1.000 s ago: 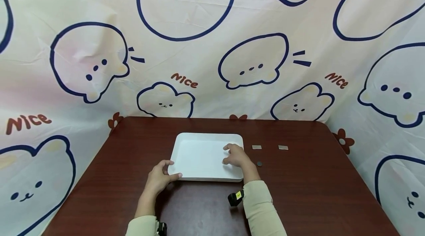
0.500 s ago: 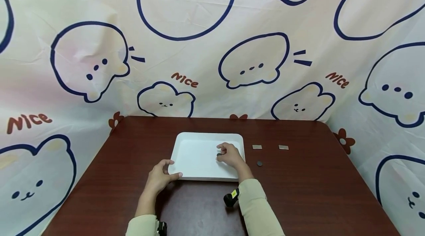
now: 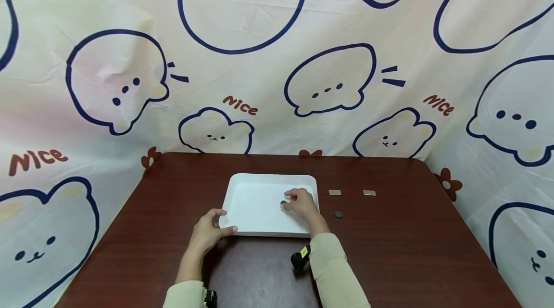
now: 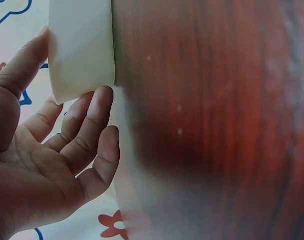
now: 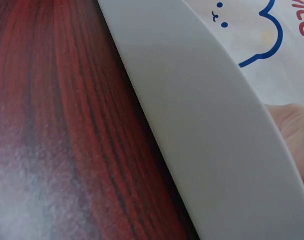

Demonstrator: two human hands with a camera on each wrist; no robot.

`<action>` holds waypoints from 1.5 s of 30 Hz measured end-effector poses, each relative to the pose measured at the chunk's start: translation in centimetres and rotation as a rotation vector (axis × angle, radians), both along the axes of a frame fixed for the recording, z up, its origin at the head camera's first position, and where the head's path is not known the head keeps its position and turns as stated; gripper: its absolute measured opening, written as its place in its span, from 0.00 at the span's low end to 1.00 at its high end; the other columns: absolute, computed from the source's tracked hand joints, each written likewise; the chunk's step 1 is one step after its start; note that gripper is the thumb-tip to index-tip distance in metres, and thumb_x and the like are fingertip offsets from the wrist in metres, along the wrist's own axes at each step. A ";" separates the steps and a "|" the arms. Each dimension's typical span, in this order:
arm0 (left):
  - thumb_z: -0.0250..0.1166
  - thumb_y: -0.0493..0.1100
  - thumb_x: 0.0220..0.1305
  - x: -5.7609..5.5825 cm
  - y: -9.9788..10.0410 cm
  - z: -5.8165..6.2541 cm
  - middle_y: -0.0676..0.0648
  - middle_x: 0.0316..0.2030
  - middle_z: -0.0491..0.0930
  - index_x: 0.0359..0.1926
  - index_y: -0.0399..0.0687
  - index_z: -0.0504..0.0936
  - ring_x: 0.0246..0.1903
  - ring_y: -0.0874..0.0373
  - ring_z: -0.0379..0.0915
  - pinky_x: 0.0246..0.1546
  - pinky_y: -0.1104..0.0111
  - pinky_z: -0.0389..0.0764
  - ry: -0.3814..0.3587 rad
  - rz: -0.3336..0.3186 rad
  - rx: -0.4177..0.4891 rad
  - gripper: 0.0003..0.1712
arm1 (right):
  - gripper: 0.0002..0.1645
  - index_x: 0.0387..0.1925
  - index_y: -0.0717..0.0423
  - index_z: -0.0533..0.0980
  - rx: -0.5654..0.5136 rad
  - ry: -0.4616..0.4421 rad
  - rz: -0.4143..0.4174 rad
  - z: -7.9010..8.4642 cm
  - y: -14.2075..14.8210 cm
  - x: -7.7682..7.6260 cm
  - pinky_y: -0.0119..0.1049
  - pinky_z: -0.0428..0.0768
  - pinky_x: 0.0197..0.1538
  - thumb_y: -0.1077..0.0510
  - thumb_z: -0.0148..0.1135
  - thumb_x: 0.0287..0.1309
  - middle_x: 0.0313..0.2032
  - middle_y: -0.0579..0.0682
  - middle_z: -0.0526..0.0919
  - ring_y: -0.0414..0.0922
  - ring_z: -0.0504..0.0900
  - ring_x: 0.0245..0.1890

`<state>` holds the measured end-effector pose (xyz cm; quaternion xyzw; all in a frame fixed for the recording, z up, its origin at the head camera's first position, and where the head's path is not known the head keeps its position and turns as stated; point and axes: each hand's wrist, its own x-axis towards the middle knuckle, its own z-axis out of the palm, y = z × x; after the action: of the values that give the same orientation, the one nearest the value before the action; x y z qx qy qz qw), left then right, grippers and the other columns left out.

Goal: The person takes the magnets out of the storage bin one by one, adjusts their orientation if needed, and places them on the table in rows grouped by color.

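A shallow white rectangular tray (image 3: pixel 259 207) lies on the brown table. My left hand (image 3: pixel 205 236) holds its near left corner; in the left wrist view that hand's (image 4: pixel 57 145) thumb lies along one side of the tray (image 4: pixel 84 50) and fingertips touch the corner. Over the tray's right half, my right hand (image 3: pixel 301 203) pinches a small dark round disc (image 3: pixel 283 202) at its fingertips. The right wrist view shows the tray's outer wall (image 5: pixel 191 120) covering most of my right hand (image 5: pixel 294 135); its fingertips are hidden there.
Right of the tray lie two small silvery rectangular pieces, a nearer one (image 3: pixel 334 192) and a farther-right one (image 3: pixel 369 193). Another dark round disc (image 3: pixel 338 214) lies in front of them. A printed curtain (image 3: pixel 268 82) stands behind the table (image 3: pixel 411 250).
My right hand has moved left over the tray and its fingers have drawn closer together, with the dark disc now showing at the tips. The left hand and tray stay put.
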<state>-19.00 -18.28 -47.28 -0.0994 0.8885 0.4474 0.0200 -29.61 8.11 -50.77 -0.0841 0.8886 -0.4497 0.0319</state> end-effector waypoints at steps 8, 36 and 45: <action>0.76 0.47 0.44 0.1 0.0 -0.1 0.45 0.27 0.70 0.51 0.41 0.74 0.22 0.54 0.64 0.22 0.64 0.66 -0.009 -0.004 -0.007 0.34 | 0.16 0.40 0.56 0.83 0.042 -0.080 -0.036 0.5 -0.1 0.3 0.42 0.73 0.45 0.57 0.73 0.45 0.41 0.51 0.80 0.49 0.76 0.45; 0.76 0.47 0.43 0.2 -0.1 -0.1 0.44 0.27 0.70 0.51 0.42 0.75 0.22 0.54 0.64 0.22 0.64 0.66 0.018 0.001 0.013 0.33 | 0.04 0.27 0.53 0.84 0.180 -0.084 0.060 2.6 0.2 0.2 0.36 0.73 0.32 0.59 0.72 0.46 0.30 0.46 0.80 0.42 0.75 0.29; 0.77 0.48 0.43 0.2 -0.2 -0.1 0.43 0.31 0.73 0.51 0.42 0.75 0.26 0.52 0.67 0.24 0.63 0.68 0.002 0.009 0.012 0.34 | 0.05 0.30 0.53 0.83 0.139 -0.019 0.069 4.1 1.2 1.4 0.36 0.73 0.30 0.59 0.71 0.47 0.35 0.48 0.75 0.43 0.73 0.29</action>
<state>-18.79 -18.49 -47.36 -0.1026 0.8855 0.4528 0.0176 -28.21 9.31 -46.63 -0.1078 0.9140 -0.3861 0.0618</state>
